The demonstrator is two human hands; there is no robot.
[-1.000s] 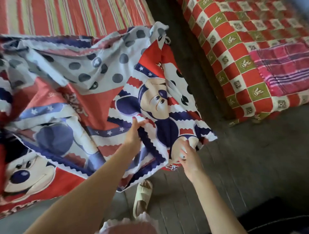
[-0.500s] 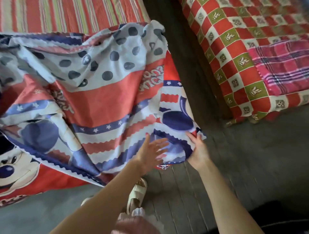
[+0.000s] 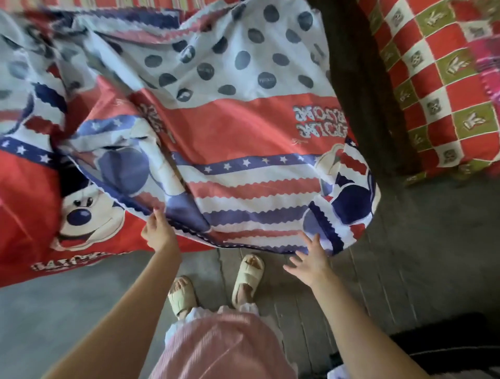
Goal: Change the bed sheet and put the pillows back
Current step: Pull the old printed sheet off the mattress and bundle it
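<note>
A cartoon-print bed sheet (image 3: pixel 243 129), red, white and blue with dots, stars and wavy stripes, lies rumpled over the bed and hangs off its near edge. My left hand (image 3: pixel 158 231) reaches up to a diagonal fold, and its fingertips touch the fold's scalloped hem. My right hand (image 3: pixel 308 261) hovers just under the sheet's lower hem near the right corner. Its fingers are spread and hold nothing. A strip of red and green striped mattress (image 3: pixel 194 2) shows at the top edge. No pillow is in view.
A second bed with a red, white and olive checked cover (image 3: pixel 446 94) stands to the right across a dark gap (image 3: pixel 359 81). My feet in cream slippers (image 3: pixel 247 276) stand on the grey floor (image 3: pixel 54 311). A dark object (image 3: pixel 446 340) lies at the bottom right.
The sheet has spread out flatter towards the right corner. My right hand has let go of the corner and opened below the hem. My left hand moved left to a fold.
</note>
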